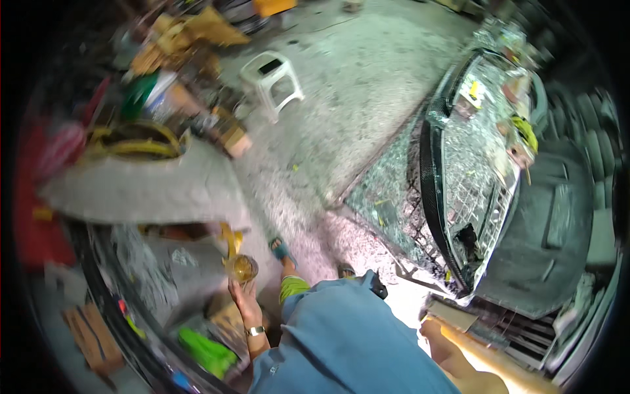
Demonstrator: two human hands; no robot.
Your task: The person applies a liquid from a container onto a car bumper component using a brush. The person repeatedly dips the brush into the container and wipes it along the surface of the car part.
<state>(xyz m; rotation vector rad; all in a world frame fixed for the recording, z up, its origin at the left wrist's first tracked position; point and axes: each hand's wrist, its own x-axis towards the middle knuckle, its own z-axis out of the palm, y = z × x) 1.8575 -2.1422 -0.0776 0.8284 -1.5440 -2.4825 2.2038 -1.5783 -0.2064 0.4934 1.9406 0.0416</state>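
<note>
My left hand [244, 299], with a metal watch at the wrist, holds a small clear container [243, 268] with amber contents, beside a grey curved panel [147, 195]. My right hand [433, 335] hangs at the lower right against bright light, near a yellowish board [469, 338]; its fingers are too blurred to read. My sandalled feet [279, 249] are on the concrete floor below me.
At the right, a long carbon-weave part [431, 184] lies on a glassy worktop [387, 197] beside a dark moulded panel [545, 230]. A white stool [269, 69] stands ahead. Cluttered cardboard [210, 29], a green cloth [207, 348] and a box [92, 335] are on the left.
</note>
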